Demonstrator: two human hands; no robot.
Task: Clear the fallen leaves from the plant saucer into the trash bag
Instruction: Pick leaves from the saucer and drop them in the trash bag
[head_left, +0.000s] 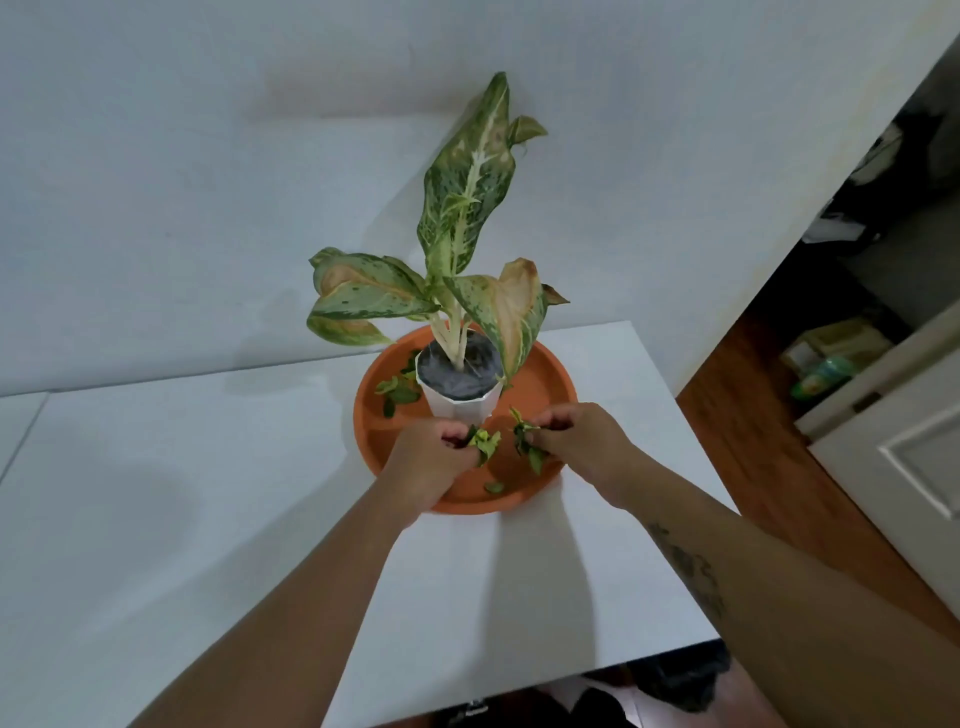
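Single head cam, wide-angle, fwd and down, close over white table (208, 519) w/ orange saucer (545, 379).

We see orange saucer (545, 384) on white table (208, 493). Left hand (431, 467) and right hand (576, 441) pinch leaves over saucer's near half; white pot (457, 402) at saucer's centre; loose leaves (397, 389) left of pot.
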